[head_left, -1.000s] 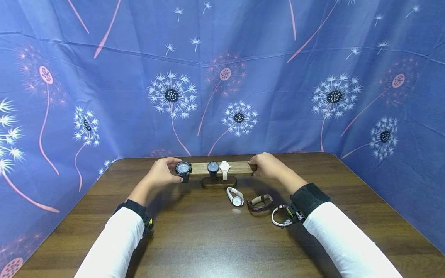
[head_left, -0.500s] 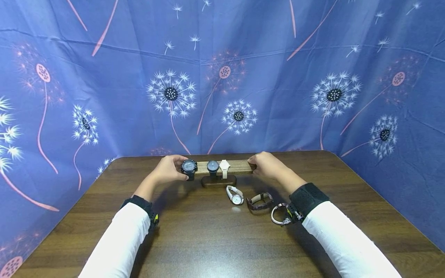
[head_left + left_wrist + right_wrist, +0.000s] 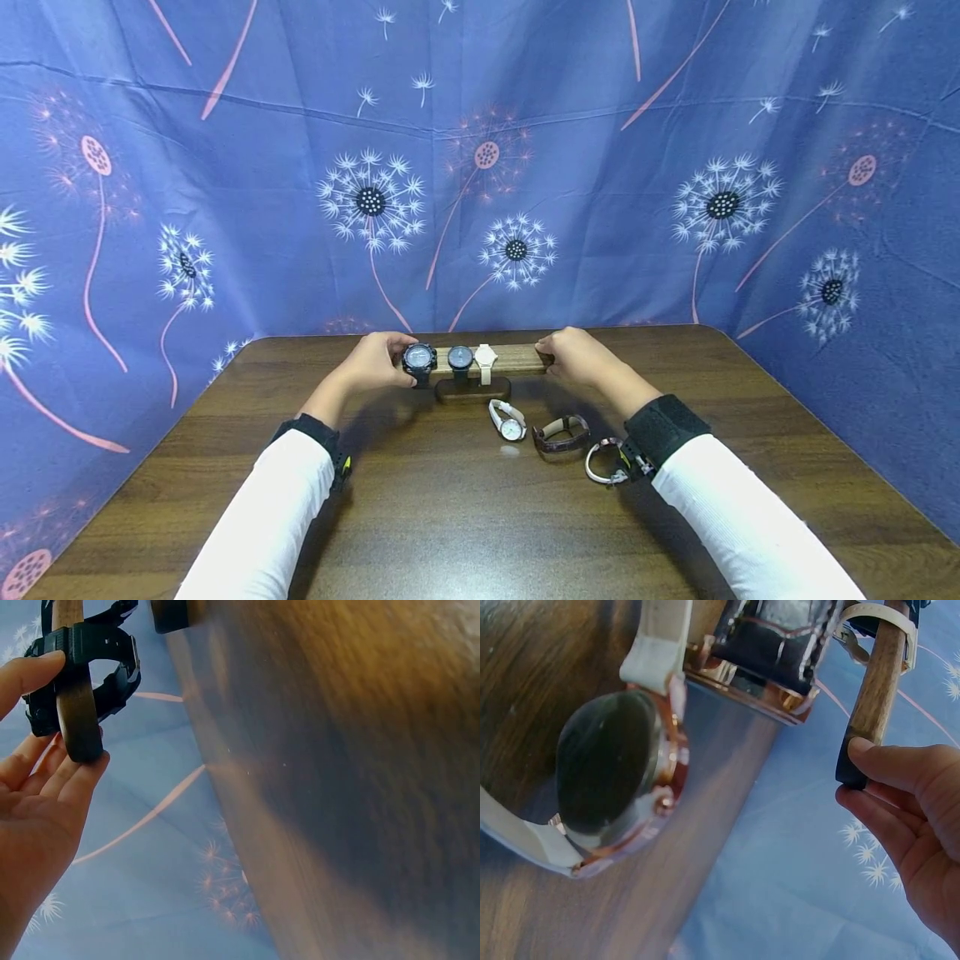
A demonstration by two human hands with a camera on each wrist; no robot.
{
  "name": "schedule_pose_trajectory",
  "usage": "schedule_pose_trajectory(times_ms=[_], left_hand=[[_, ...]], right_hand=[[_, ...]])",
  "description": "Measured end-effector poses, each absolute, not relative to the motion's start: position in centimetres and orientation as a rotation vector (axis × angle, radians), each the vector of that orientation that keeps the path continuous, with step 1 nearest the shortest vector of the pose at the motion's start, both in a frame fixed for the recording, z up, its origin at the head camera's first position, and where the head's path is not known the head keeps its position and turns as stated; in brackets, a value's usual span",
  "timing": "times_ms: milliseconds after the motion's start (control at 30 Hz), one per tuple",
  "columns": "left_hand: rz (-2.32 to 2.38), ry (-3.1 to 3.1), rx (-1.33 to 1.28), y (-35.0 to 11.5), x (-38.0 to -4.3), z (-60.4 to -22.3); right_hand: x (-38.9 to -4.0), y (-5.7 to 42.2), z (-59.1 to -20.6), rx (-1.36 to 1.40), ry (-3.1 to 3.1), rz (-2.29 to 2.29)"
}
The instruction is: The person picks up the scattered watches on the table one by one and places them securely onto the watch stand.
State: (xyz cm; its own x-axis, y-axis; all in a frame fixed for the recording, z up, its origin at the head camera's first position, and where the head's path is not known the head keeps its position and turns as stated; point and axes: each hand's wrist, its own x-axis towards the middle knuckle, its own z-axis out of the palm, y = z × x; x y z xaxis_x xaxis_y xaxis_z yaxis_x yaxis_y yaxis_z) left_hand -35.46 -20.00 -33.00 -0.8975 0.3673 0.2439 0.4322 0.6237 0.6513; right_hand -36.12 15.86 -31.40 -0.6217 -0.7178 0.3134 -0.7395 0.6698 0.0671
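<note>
A wooden watch stand's bar (image 3: pixel 517 357) rises on a dark base (image 3: pixel 472 389) at the table's back. My left hand (image 3: pixel 375 362) holds a chunky black wristwatch (image 3: pixel 419 358) that loops round the bar near its left end. In the left wrist view the thumb lies on the black strap (image 3: pixel 96 643), with the fingertips beside the bar's end. My right hand (image 3: pixel 581 357) pinches the bar's right end between thumb and fingers. Between the hands, a slim dark watch (image 3: pixel 461 358) and a cream watch (image 3: pixel 486 358) hang side by side on the bar.
Lying on the table (image 3: pixel 420 508) before the stand are a white-strapped watch (image 3: pixel 512 429), a dark brown leather-strapped watch (image 3: pixel 561 444) and another white-strapped watch (image 3: pixel 597 477), which is right by the right wrist. A blue dandelion-print cloth (image 3: pixel 600 208) hangs behind the table.
My left hand has slid the black watch rightward along the bar, closer to the slim dark watch. My right hand stays at the bar's right end.
</note>
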Motion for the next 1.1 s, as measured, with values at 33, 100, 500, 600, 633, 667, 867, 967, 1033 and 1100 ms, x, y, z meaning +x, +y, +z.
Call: schedule_pose_trajectory(times_ms=[33,100,500,600,633,667,867,967,1033,1100], left_hand=[[-1.117,-2.758,-0.682,-19.9,-35.5,-33.0],[-1.08,-2.768,-0.693,-19.6,-35.6,-32.9],[-0.971,-2.781,-0.706,-18.1,-35.9,-32.3],[-0.961,-2.771,-0.706,-18.0,-35.8,-32.1],[-0.958,-2.766,-0.708,-17.9,-35.8,-32.1],[-0.957,-2.765,-0.703,-17.9,-35.8,-32.1],[-0.96,-2.756,-0.722,-17.9,-35.6,-32.4],[-0.939,-2.758,-0.727,-17.9,-35.4,-32.6],[-0.92,-2.761,-0.726,-18.0,-35.3,-32.7],[-0.903,-2.766,-0.723,-18.1,-35.3,-32.8]], right_hand=[[-36.1,15.9,-31.4,1.154,-2.578,0.092],[-36.1,15.8,-31.3,1.141,-2.592,0.075],[-36.0,16.0,-30.9,1.141,-2.565,0.074],[-36.0,16.0,-30.8,1.147,-2.555,0.089],[-36.0,16.0,-30.9,1.149,-2.552,0.095],[-36.0,16.1,-30.9,1.147,-2.557,0.107],[-35.8,16.1,-31.4,1.135,-2.571,0.125],[-35.5,16.0,-31.5,1.118,-2.591,0.113],[-35.3,15.8,-31.5,1.102,-2.608,0.08],[-35.1,15.7,-31.6,1.085,-2.635,0.047]])
